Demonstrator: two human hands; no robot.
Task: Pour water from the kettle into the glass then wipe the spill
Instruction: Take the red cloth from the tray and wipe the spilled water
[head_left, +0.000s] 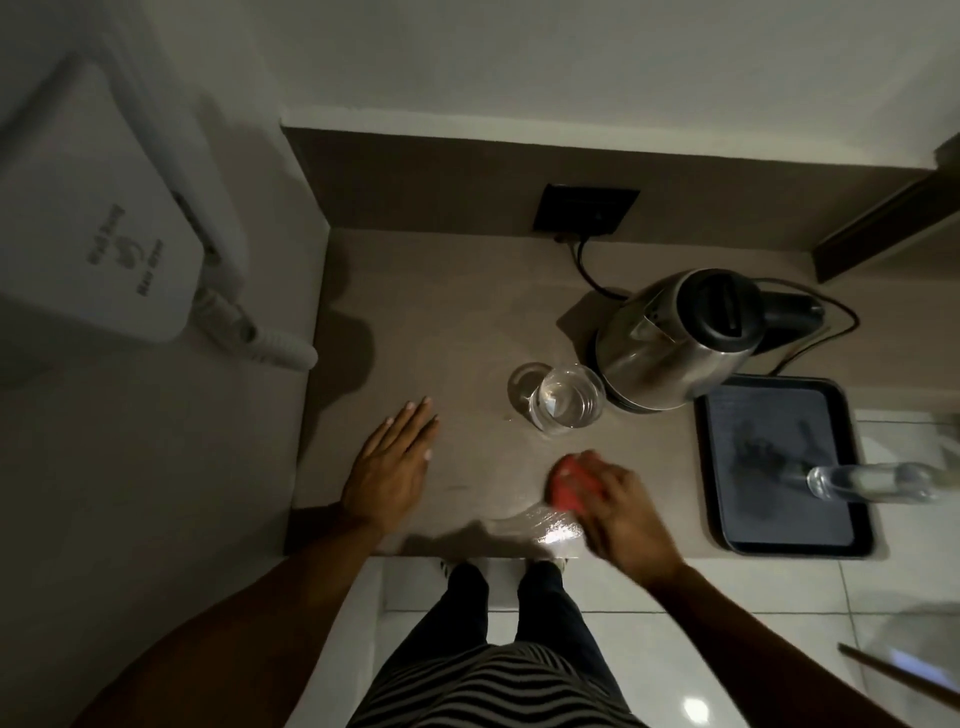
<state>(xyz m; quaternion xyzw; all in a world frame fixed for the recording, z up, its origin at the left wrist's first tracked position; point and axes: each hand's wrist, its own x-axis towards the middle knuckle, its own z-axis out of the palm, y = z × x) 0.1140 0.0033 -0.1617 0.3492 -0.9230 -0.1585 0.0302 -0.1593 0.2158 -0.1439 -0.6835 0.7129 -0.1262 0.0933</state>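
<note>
A: Right hand (615, 506) was curled around a crumpled red cloth (571, 486), pressed on the brown counter (467, 322) beside a shiny wet smear (540, 525).

B: Left hand (389, 467) lay flat, empty. Clear water glass (569, 397) stood upright touching the steel kettle (675, 338), spout toward it.

A dark rectangular tray (737, 499) sits at the right end of the brown counter (452, 312), and a clear plastic bottle (872, 483) lies on its side across the tray's right edge. A black wall socket (586, 209) is set in the back panel, with a black cord (587, 265) running down from it. A white wall-mounted hair dryer (104, 208) hangs at the left, and pale floor tiles (779, 649) show below the counter.
</note>
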